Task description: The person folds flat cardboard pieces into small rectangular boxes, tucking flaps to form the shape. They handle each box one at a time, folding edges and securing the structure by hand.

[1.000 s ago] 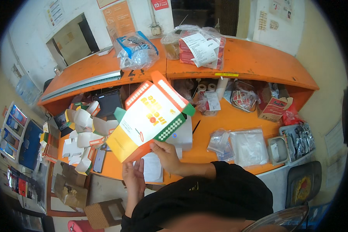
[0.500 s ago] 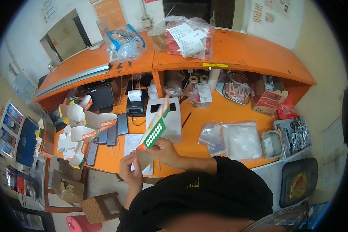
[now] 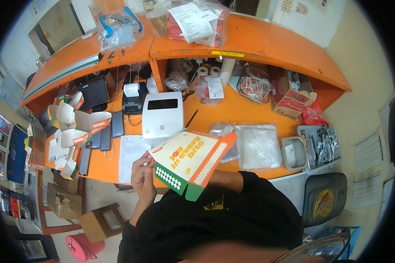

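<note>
A folded paper food carton (image 3: 186,160), cream with green and orange patterned edges, is held up over the front edge of the orange desk, its printed panel facing up. My left hand (image 3: 143,175) is closed on the carton's left corner, fingers pinched at the edge. My right forearm (image 3: 228,181) reaches in behind the carton from the right. The carton hides my right hand, so its fingers do not show. Below the carton's left end lies a written paper sheet (image 3: 129,153), partly hidden by the left hand.
Opened cartons (image 3: 72,125) pile up at the left, beside several phones (image 3: 117,124). A white device (image 3: 163,116) and a receipt printer (image 3: 132,103) stand mid-desk. Clear plastic bags (image 3: 259,147) lie right, near a grey cutlery basket (image 3: 311,151). An orange shelf (image 3: 259,37) spans the back.
The carton has turned from nearly edge-on to showing its broad printed face and moved right and nearer. My right hand has gone out of sight behind it. The view has shifted.
</note>
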Tool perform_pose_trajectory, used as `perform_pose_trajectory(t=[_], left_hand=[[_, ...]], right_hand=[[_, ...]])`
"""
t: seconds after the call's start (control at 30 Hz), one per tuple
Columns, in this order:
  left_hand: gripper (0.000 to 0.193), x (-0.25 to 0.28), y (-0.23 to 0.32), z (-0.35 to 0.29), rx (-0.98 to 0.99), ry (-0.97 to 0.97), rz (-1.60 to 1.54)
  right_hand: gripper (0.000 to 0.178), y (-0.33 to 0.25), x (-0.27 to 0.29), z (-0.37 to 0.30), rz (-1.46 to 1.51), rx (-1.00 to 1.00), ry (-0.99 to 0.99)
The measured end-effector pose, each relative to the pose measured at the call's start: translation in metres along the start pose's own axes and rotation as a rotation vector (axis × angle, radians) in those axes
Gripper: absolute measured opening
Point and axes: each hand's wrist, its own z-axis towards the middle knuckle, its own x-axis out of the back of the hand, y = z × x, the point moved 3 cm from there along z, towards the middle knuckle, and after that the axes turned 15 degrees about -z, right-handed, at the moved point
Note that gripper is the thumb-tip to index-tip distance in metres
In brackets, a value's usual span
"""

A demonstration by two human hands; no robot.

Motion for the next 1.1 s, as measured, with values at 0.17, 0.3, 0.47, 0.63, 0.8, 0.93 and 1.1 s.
perform_pose_trajectory(t=[0.17,0.3,0.47,0.63,0.8,0.93,1.1], left_hand=[[0.041,-0.009,-0.026,-0.01,0.197,0.011,-0.133],[0.039,-0.01,-0.044,-0.024,0.441,0.048,-0.215],[0.04,0.0,-0.036,-0.03,0.288,0.102,-0.126],[0.05,0.005,-0.038,-0.023,0.691,-0.086,0.087],[0.048,-0.002,-0.028,-0.023,0.705,-0.098,-0.183],[0.057,-0.005,-0.022,-0.016,0.325,0.071,-0.2],[0.037,0.006,-0.027,-0.015,0.426,0.301,-0.261]], right_hand=[[0.028,-0.021,0.004,-0.002,0.074,-0.019,-0.034],[0.043,-0.058,0.021,0.004,-0.572,0.343,0.052],[0.034,-0.066,0.056,0.013,-0.909,-0.033,0.452],[0.029,-0.032,0.07,0.026,-0.64,-0.276,0.029],[0.023,-0.04,0.057,0.017,-0.66,0.301,0.152],[0.017,-0.049,0.034,0.005,-0.634,0.421,0.055],[0.017,-0.06,0.027,-0.001,-0.694,0.523,0.061]])
